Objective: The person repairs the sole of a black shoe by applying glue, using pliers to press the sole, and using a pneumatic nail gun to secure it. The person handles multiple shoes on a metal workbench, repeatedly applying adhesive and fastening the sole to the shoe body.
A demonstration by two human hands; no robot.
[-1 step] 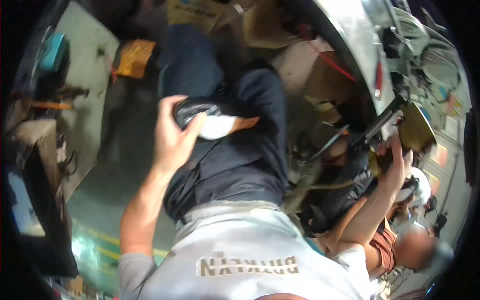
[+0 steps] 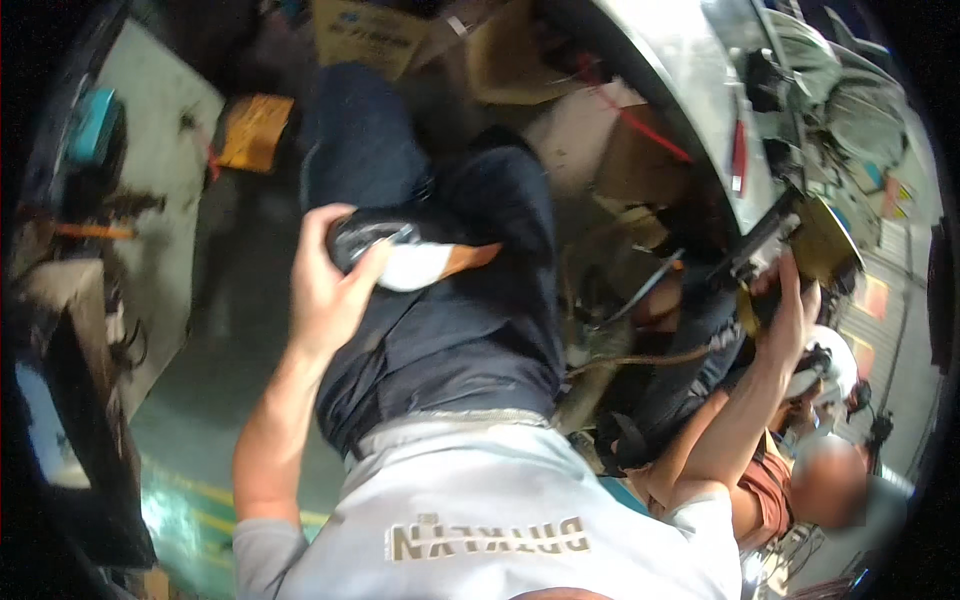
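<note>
A: Item one, left grip?

B: My left hand [image 2: 325,290] is closed round a dark-topped object with a white and orange body [image 2: 400,258], held over my dark trousers [image 2: 470,320], left of centre. I cannot tell what kind of thing it is.

A: Item two, right grip?

B: My right hand [image 2: 790,310] is raised to the far right, fingers wrapped on a black tool [image 2: 755,245] pressed up under the curved metal panel [image 2: 690,80]. A yellowish part [image 2: 825,240] sits just beside the tool.

A: Anything else near?

B: Another person in a rust shirt [image 2: 765,485] low on the right; cardboard [image 2: 375,35] far off; an orange box [image 2: 250,130] on the floor [image 2: 240,330] to the left.

A: Progress?

B: By my judgement, mid-work: the tool is applied to the panel, the left-hand object is in hand but not yet brought across. Whether anything is fastened is hidden.
</note>
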